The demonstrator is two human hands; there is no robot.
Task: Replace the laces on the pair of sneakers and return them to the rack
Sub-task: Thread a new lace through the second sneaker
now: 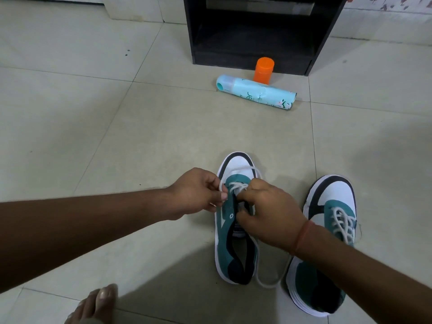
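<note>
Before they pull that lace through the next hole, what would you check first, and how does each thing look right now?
1. Left hand pinches the white lace: ok.
2. Right hand holds the sneaker being laced at its eyelets: ok.
3. Next eyelet free: ok.
4. Loose lace end lying between the shoes, free of snags: cannot tell.
5. Other sneaker laced: ok.
6. Rack shelf reachable: not ok, spray can and orange bottle lie in front.
</note>
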